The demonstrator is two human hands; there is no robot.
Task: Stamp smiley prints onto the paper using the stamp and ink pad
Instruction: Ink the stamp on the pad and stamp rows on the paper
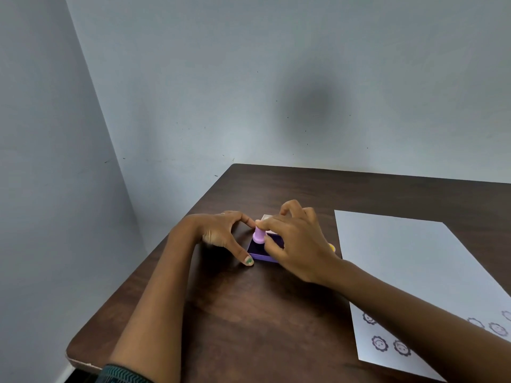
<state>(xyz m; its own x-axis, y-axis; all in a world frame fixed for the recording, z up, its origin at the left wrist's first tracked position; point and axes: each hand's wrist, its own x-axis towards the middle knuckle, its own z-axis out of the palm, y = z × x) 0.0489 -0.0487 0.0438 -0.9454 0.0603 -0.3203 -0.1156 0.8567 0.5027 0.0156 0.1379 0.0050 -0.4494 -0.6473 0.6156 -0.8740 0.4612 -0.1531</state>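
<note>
right hand (298, 244): pinching the stamp (259, 235) upright on the ink pad (262, 251)
left hand (224, 236): fingers bracing the pad's edge
paper (414, 266): well off right, prints near its front
risk: pad might skid, or ink could go on uneven if the stamp tips

Right hand (297, 244) pinching, left hand (224, 233) spread

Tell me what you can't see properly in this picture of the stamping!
All in the head view:
- Stamp: its printing face is hidden, pressed down on the ink pad.
- Ink pad: its right part is covered by the right hand.
- Yellow thing: mostly hidden behind the right hand, so unidentifiable.
- Paper: the right edge cuts it off and the right forearm covers some prints.
- Smiley prints: faces blurry.
</note>
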